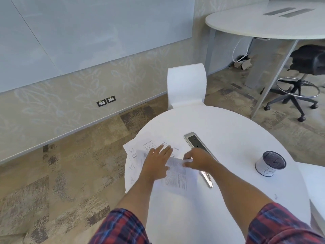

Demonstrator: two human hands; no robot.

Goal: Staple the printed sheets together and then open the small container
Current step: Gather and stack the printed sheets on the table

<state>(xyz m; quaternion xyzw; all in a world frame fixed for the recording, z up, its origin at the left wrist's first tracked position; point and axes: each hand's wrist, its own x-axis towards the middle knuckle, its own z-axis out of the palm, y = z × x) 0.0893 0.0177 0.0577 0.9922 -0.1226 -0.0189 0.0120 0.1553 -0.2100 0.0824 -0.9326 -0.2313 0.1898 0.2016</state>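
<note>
Several printed sheets [151, 147] lie fanned out on the left part of a round white table [237, 138], some hanging over its left edge. My left hand [157, 159] lies flat on them with its fingers spread. My right hand [197, 159] pinches the top edge of one printed sheet [179, 176] nearer to me and lifts it slightly. A small round container [270, 163], white with a dark lid, stands upright on the right of the table, well away from both hands. No stapler is visible.
A long silver power strip [194, 140] is set in the table's middle, partly under my right wrist. A white chair [186, 85] stands behind the table. A second table [263, 23] and a black office chair [306, 67] are at the back right.
</note>
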